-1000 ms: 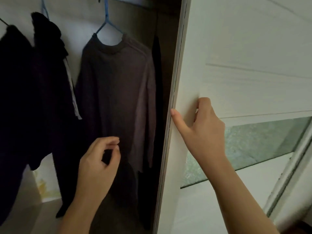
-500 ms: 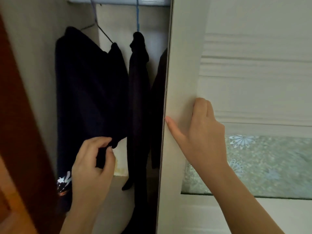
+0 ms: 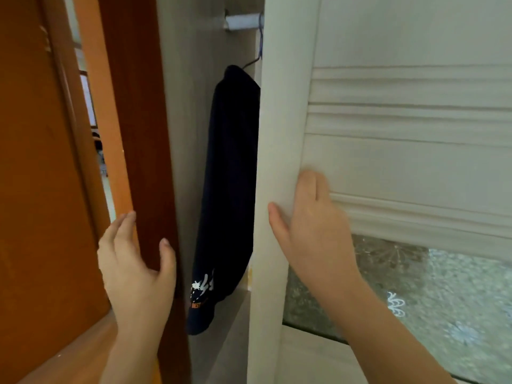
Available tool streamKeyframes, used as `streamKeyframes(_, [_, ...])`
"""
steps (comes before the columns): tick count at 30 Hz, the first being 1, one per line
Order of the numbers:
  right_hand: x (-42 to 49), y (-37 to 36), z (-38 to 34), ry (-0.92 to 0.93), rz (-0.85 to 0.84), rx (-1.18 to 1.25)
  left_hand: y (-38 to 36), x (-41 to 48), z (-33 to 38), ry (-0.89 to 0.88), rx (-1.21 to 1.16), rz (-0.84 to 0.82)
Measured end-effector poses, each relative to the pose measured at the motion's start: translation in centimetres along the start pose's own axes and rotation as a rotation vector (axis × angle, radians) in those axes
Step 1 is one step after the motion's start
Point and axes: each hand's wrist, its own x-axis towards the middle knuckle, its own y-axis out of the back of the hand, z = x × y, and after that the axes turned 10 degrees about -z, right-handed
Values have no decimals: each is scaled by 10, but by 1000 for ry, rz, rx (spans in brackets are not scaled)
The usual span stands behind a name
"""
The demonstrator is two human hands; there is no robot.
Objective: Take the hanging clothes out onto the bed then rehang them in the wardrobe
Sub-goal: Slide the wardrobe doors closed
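The white sliding wardrobe door (image 3: 388,151) covers most of the wardrobe, leaving a narrow gap. Through the gap one dark navy garment (image 3: 230,189) with a white and orange print hangs on a hanger from the white rail (image 3: 243,22). My right hand (image 3: 310,228) presses flat on the door near its left edge, thumb along the edge. My left hand (image 3: 135,267) is open with relaxed fingers against the brown wooden frame (image 3: 138,134) left of the gap, holding nothing. Other clothes are hidden behind the door.
A brown wooden door (image 3: 36,189) and its frame fill the left side, with a sliver of another room visible between them. The wardrobe door has a frosted patterned glass panel (image 3: 429,295) low on the right. A grey shelf (image 3: 224,342) lies under the garment.
The sliding door has moved left, narrowing the opening from several garments to one. My left hand released its pinch near the dark clothes and moved out to the brown frame.
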Motion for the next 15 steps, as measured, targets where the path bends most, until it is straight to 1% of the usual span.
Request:
streamKeyframes(3, [9, -15, -17, 36, 32, -90, 1, 14, -16, 71, 4, -10])
streamKeyframes(6, [15, -30, -33, 91, 87, -218, -1, 27, -28, 124, -113, -52])
streamKeyframes(8, [20, -37, -43, 115, 118, -249, -1, 37, -32, 140, -188, -70])
streamKeyframes(11, [29, -51, -55, 165, 171, -130, -1, 51, -38, 167, -234, -60])
streamKeyframes(13, [35, -61, -62, 184, 174, -50, -1, 58, -44, 202, -284, -72])
streamKeyframes(15, [38, -71, -69, 179, 167, -27, -1, 63, -47, 229, -336, -105])
